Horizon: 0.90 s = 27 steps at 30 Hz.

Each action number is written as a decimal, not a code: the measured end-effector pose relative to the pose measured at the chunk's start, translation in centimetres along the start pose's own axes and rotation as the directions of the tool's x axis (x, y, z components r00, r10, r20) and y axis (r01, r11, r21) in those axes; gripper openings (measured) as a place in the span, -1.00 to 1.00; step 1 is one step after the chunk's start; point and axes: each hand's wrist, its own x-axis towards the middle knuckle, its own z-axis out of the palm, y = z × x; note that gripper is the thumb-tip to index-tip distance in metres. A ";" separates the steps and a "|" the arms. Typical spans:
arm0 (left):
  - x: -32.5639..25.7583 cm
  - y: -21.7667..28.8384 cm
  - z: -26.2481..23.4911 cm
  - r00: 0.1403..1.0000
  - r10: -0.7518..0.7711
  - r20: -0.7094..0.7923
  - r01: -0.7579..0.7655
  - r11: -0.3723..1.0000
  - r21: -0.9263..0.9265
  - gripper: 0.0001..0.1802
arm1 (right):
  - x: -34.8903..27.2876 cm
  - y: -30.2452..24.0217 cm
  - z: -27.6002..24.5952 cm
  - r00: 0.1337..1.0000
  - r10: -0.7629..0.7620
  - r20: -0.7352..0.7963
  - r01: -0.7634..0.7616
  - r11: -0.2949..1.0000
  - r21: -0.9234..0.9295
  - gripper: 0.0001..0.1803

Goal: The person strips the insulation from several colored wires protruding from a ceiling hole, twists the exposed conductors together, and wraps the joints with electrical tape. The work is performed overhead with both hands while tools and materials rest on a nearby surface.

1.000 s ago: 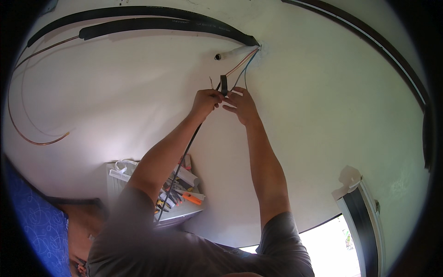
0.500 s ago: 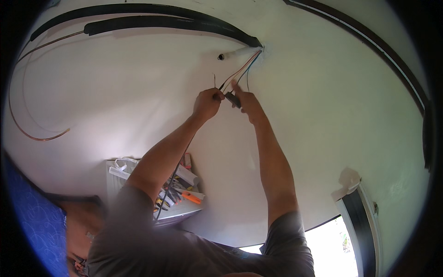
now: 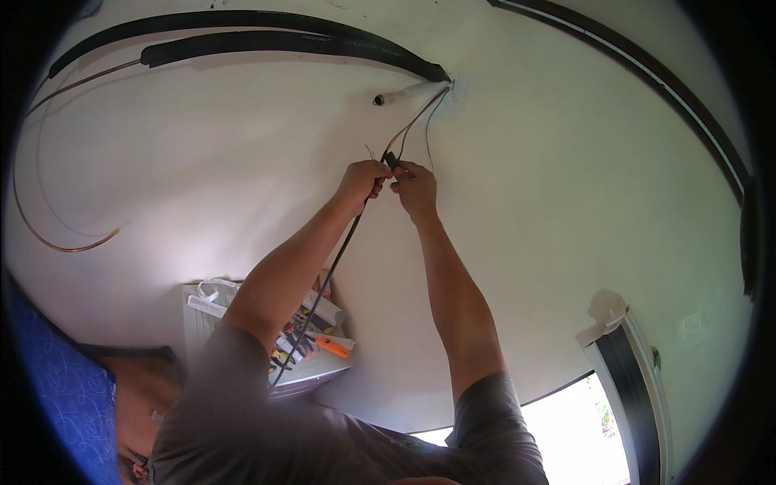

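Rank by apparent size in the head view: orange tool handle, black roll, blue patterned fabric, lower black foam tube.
1. Blue patterned fabric
2. Lower black foam tube
3. Orange tool handle
4. Black roll, partly covered by the right hand

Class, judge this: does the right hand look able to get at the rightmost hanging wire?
Probably yes: the rightmost wire hangs close above the right hand with nothing visible between, though that hand holds a small dark object.

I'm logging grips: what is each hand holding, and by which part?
The left hand grips the black cable by its upper part, near the thin wires. The right hand pinches a dark piece, probably a tape roll, by its lower end.
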 end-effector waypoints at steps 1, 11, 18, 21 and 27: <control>0.1 -0.1 -0.2 1.000 0.019 -0.004 -0.019 0.999 0.037 -0.86 | 0.0 -0.2 0.1 0.993 0.098 0.068 -0.110 0.971 0.210 -0.71; 0.6 -1.1 0.4 0.989 0.149 -0.020 -0.128 0.907 0.402 -0.80 | 1.6 -1.1 -1.6 0.951 0.251 0.181 -0.302 0.623 0.721 -0.73; -0.1 0.1 0.5 0.997 0.058 -0.050 -0.048 0.982 0.181 -0.81 | 2.0 -0.1 -1.4 0.966 0.134 0.223 -0.260 0.491 0.831 -0.79; -0.1 0.0 0.1 0.997 0.017 0.074 -0.023 0.996 0.091 -0.84 | 2.2 -0.2 -1.5 0.955 0.122 0.269 -0.291 0.551 0.782 -0.81; 0.2 -0.9 -0.6 0.993 0.032 0.114 -0.033 0.999 0.006 -0.92 | 1.6 -1.6 -1.5 0.962 0.114 0.249 -0.248 0.746 0.618 -0.69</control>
